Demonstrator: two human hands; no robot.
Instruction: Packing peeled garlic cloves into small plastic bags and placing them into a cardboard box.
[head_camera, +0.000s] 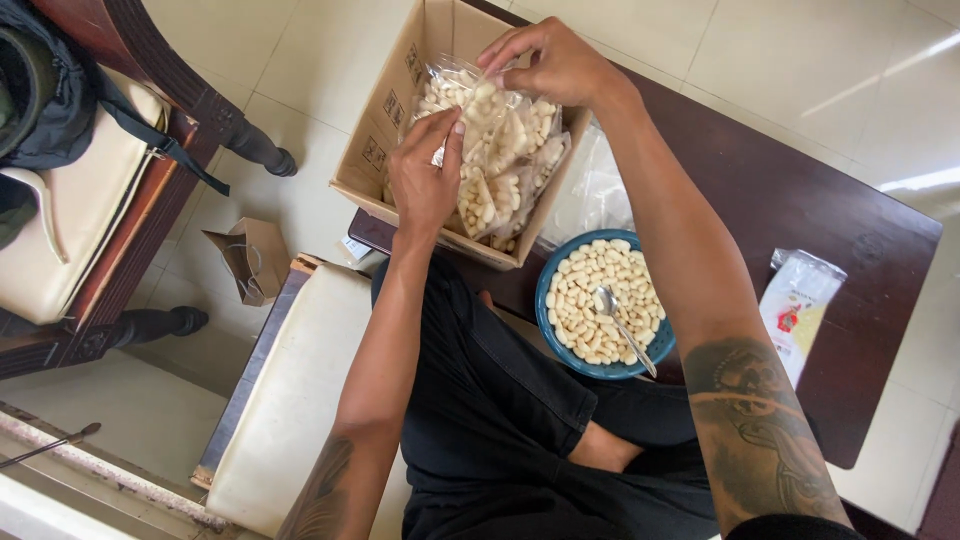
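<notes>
Seated person filling clear bags with pale peeled kernels. The left hand (425, 180) and right hand (553, 62) pinch opposite sides of a clear plastic bag of kernels (495, 125). Both sets of fingers are closed narrowly on the film, apparently to keep the bag mouth up so nothing spills. The bag hangs just above an open cardboard box (380, 140) that holds more filled bags (500, 195). The box sits at the edge of the dark wooden counter (800, 190). Both forearms reach forward with wrists bent inward. Near the person, a blue bowl of kernels (600, 300) holds a metal spoon (622, 325). A flat sealed packet (798, 305) lies well to the right.
</notes>
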